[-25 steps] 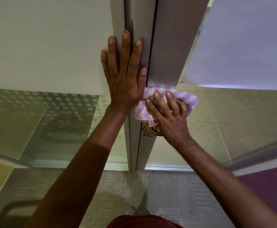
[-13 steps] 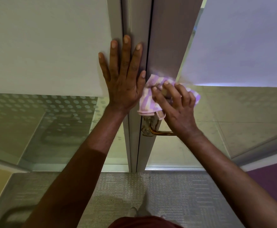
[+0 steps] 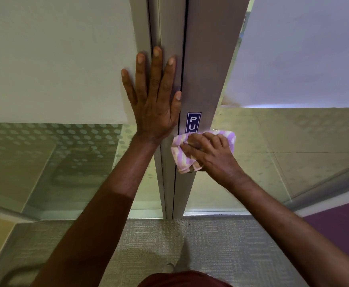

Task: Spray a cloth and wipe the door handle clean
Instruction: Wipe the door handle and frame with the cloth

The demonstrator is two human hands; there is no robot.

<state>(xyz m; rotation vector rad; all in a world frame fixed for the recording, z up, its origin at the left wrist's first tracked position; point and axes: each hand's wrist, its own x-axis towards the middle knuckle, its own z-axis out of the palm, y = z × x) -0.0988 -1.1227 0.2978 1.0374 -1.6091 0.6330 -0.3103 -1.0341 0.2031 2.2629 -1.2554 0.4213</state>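
My right hand (image 3: 213,152) grips a purple-and-white striped cloth (image 3: 183,158), fingers curled over it, and presses it against the grey door stile (image 3: 202,69) where the handle is. The brass handle is hidden under the cloth and hand. My left hand (image 3: 155,100) lies flat with straight, spread fingers on the door frame (image 3: 165,183) to the left of the gap. A blue sign (image 3: 193,122) reading "PU" shows just above the cloth.
Frosted glass panels (image 3: 55,59) with a dotted band stand on both sides of the door. Grey carpet (image 3: 200,241) covers the floor below, with a purple patch (image 3: 339,228) at the right. My shoe tip (image 3: 169,267) shows near the bottom.
My right hand has slid the cloth down over the handle, which showed below it half a second ago. The blue sign is now uncovered. My left hand has stayed on the frame.
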